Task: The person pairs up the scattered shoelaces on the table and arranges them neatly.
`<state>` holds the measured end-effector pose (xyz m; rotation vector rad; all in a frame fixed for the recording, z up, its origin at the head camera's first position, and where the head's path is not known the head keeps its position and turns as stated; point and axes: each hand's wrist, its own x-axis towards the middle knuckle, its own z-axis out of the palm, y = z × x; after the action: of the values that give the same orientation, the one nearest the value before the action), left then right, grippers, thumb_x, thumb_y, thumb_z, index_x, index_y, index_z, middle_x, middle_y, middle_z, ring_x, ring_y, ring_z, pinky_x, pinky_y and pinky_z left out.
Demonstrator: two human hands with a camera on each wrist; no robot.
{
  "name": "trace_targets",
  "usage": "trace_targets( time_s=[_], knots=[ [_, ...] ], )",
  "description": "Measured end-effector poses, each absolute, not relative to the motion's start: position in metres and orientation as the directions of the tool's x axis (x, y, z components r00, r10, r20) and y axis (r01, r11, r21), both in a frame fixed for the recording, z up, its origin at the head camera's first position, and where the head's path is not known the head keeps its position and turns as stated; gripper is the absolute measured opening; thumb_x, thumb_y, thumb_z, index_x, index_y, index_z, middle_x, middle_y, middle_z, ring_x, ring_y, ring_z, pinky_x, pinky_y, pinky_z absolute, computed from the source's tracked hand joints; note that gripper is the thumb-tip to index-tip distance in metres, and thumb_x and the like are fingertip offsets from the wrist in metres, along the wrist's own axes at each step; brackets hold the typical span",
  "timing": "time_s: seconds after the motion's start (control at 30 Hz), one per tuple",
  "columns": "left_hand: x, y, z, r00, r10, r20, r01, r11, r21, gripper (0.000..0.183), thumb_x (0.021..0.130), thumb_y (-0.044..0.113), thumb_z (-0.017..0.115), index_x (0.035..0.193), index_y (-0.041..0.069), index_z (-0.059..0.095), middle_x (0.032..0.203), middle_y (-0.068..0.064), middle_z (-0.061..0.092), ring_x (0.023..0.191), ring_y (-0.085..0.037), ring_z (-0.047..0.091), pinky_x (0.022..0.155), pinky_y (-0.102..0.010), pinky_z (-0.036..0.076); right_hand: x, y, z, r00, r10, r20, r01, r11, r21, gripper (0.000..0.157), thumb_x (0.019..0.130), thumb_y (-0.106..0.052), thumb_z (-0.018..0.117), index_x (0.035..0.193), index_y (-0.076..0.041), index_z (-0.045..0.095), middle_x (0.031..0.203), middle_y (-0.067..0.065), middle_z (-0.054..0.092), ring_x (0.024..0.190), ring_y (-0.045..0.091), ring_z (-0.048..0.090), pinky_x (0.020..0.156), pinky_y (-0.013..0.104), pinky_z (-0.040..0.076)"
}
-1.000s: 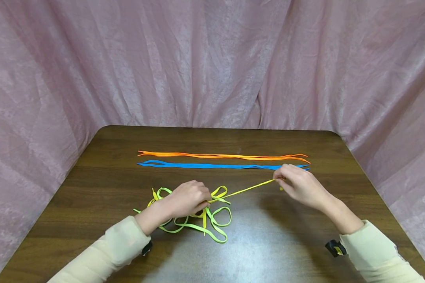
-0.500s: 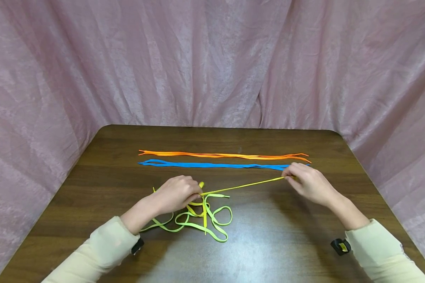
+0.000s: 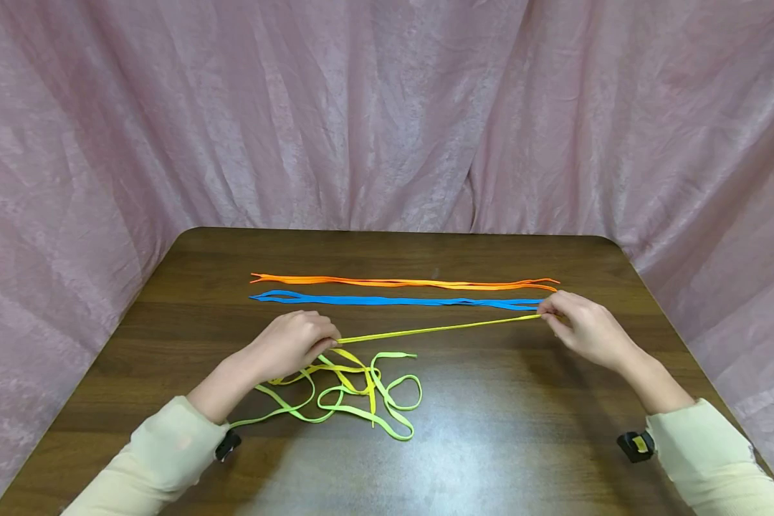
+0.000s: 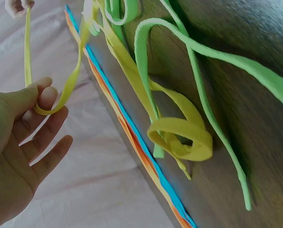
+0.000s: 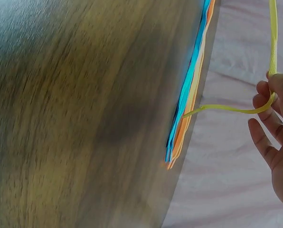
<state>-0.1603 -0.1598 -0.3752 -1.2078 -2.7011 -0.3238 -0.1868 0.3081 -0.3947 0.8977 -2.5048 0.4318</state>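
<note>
A yellow shoelace (image 3: 438,329) is stretched nearly straight between my two hands, above the table. My left hand (image 3: 293,344) pinches it between thumb and index finger, and the rest of the lace drops from there into the pile, as the left wrist view shows. At the right, my right hand (image 3: 583,326) pinches it near one end; the short free tip (image 5: 205,107) sticks out past the fingers in the right wrist view. Below and beside my left hand, a green shoelace (image 3: 393,412) lies in loose loops, tangled with more yellow lace (image 3: 370,390).
A blue shoelace (image 3: 374,301) and an orange shoelace (image 3: 374,282) lie doubled and straight, side by side, across the far part of the brown wooden table (image 3: 168,322). A pink curtain (image 3: 387,115) hangs behind the table and along both sides.
My left hand has moved left and away from me, my right hand right and slightly away. The yellow lace stretch between them has grown longer and lies closer to level with the blue shoelace.
</note>
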Motion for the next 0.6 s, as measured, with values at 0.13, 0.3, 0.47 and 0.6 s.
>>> trace_targets(
  time_s=[0.13, 0.3, 0.47, 0.6],
  knots=[
    [-0.161, -0.167, -0.375, -0.675, 0.699, 0.237, 0.735, 0.662, 0.145, 0.005, 0.085, 0.015, 0.066, 0.086, 0.015, 0.070, 0.078, 0.008, 0.062, 0.071, -0.008, 0.056, 0.064, -0.025, 0.046, -0.188, 0.314, -0.397, -0.702, -0.512, 0.496, -0.643, 0.754, -0.131, 0.027, 0.071, 0.003, 0.072, 0.084, -0.016, 0.059, 0.078, -0.012, 0.057, 0.067, 0.001, 0.047, 0.059, 0.018, 0.038],
    [-0.163, -0.178, -0.378, -0.707, 0.668, 0.230, 0.704, 0.694, 0.151, 0.005, 0.084, 0.015, 0.066, 0.087, 0.013, 0.070, 0.080, 0.007, 0.063, 0.073, -0.009, 0.058, 0.064, -0.026, 0.047, -0.189, 0.320, -0.400, -0.719, -0.495, 0.487, -0.620, 0.774, -0.130, 0.027, 0.071, 0.003, 0.071, 0.083, -0.017, 0.058, 0.077, -0.011, 0.057, 0.067, 0.001, 0.048, 0.058, 0.026, 0.043],
    [-0.167, -0.193, -0.379, -0.756, 0.615, 0.223, 0.652, 0.735, 0.186, 0.006, 0.085, 0.014, 0.066, 0.088, 0.013, 0.070, 0.084, 0.006, 0.065, 0.076, -0.011, 0.060, 0.066, -0.029, 0.048, -0.189, 0.326, -0.403, -0.735, -0.484, 0.475, -0.605, 0.784, -0.137, 0.027, 0.071, 0.003, 0.071, 0.083, -0.017, 0.057, 0.076, -0.010, 0.057, 0.066, 0.002, 0.049, 0.057, 0.028, 0.043],
    [-0.172, -0.206, -0.381, -0.786, 0.577, 0.224, 0.617, 0.755, 0.220, 0.006, 0.085, 0.014, 0.065, 0.088, 0.013, 0.071, 0.083, 0.007, 0.065, 0.077, -0.010, 0.060, 0.066, -0.030, 0.047, -0.189, 0.331, -0.405, -0.738, -0.481, 0.473, -0.599, 0.789, -0.133, 0.027, 0.071, 0.003, 0.071, 0.083, -0.016, 0.058, 0.077, -0.010, 0.058, 0.067, 0.003, 0.051, 0.057, 0.028, 0.043]
  ],
)
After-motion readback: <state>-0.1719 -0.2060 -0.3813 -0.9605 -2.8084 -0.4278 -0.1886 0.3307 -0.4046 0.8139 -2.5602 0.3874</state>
